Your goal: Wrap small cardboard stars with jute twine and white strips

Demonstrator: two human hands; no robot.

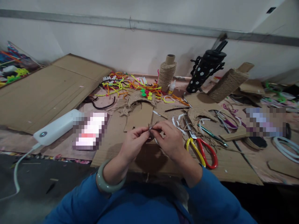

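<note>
Over the cardboard [161, 161], both hands' fingers [145, 133] pinch a small twine piece [150, 126].

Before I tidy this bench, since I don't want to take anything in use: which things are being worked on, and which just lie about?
In use:
left hand
right hand
small jute-wrapped piece, pinched between both

Lying about:
scissors
twine spool
pipe cleaners
power bank
jute star

1 head view, looking down, close overhead
</note>
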